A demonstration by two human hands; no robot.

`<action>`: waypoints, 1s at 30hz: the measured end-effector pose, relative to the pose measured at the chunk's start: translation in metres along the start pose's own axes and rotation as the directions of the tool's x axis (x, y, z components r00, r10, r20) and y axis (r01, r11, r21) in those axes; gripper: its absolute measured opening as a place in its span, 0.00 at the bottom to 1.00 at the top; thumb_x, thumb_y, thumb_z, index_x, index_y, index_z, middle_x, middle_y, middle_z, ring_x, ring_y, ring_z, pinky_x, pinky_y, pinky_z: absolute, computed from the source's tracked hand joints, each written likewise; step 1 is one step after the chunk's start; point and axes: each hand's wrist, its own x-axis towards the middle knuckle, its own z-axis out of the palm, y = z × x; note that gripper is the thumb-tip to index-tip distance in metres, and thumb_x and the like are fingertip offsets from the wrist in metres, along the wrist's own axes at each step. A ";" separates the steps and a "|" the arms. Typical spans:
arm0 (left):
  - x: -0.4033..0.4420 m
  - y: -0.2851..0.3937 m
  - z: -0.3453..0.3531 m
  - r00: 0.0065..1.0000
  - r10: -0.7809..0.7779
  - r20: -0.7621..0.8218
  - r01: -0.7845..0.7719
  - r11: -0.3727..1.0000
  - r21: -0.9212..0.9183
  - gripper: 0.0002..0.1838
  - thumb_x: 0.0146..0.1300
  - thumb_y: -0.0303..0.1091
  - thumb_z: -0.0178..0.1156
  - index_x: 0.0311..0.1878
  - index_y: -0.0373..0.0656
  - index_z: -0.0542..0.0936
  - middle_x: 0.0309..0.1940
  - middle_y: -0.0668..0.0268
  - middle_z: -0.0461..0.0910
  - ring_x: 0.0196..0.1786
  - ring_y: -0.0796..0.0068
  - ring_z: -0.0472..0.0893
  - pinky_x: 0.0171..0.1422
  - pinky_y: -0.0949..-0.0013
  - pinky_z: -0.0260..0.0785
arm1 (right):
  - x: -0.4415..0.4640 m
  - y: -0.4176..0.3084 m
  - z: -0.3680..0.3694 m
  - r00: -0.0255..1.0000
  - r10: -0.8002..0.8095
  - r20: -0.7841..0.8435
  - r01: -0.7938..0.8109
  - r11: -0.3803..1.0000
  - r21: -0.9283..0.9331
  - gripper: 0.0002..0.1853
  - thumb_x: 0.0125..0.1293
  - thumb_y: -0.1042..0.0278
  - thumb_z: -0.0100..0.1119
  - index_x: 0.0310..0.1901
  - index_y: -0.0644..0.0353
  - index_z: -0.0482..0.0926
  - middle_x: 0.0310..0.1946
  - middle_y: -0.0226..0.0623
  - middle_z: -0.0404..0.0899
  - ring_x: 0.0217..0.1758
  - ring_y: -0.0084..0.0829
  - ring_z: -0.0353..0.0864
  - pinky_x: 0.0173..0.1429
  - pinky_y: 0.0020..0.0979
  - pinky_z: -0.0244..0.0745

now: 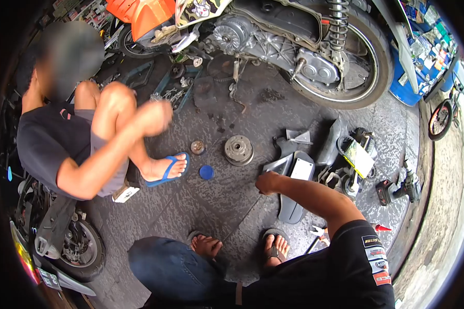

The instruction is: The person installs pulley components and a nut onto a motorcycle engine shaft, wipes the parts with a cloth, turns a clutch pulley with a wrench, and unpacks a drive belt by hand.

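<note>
Our right hand curls beside the long dark cover on the floor; we can't tell if it grips anything. Slow, soft moves help us not scrape the cover.

The floor is dark grey, mottled paler. Far left, one fairing is orange, another cream with a camouflage print. The left sandal and lid are blue. Right, the cover is near-black with a white patch. The near sleeve is black with white and red patches; the far-right barrel seems blue.
</note>
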 end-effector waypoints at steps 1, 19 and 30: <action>-0.002 0.008 -0.004 1.000 -0.016 0.007 0.016 1.000 -0.002 0.09 0.51 0.41 0.60 0.24 0.47 0.81 0.19 0.65 0.76 0.26 0.66 0.74 0.41 0.62 0.61 | -0.003 -0.003 -0.002 1.000 -0.009 -0.027 0.009 1.000 0.010 0.18 0.58 0.52 0.55 0.38 0.59 0.81 0.39 0.43 0.81 0.45 0.45 0.79 0.46 0.41 0.76; 0.015 0.033 -0.009 0.933 -0.330 0.144 0.343 0.936 -0.075 0.17 0.60 0.49 0.55 0.27 0.46 0.82 0.21 0.66 0.78 0.28 0.69 0.77 0.42 0.67 0.64 | 0.000 -0.023 -0.120 0.970 0.002 -0.242 0.009 0.999 0.044 0.13 0.57 0.70 0.53 0.44 0.56 0.81 0.47 0.37 0.79 0.52 0.35 0.77 0.51 0.33 0.73; 0.044 0.085 -0.036 0.862 -0.475 0.175 0.477 0.878 0.034 0.13 0.61 0.44 0.52 0.32 0.50 0.83 0.19 0.74 0.78 0.28 0.77 0.77 0.38 0.70 0.67 | 0.008 -0.019 -0.130 0.925 -0.078 -0.373 0.110 0.992 0.066 0.13 0.57 0.70 0.52 0.43 0.58 0.81 0.47 0.41 0.78 0.51 0.38 0.77 0.52 0.36 0.73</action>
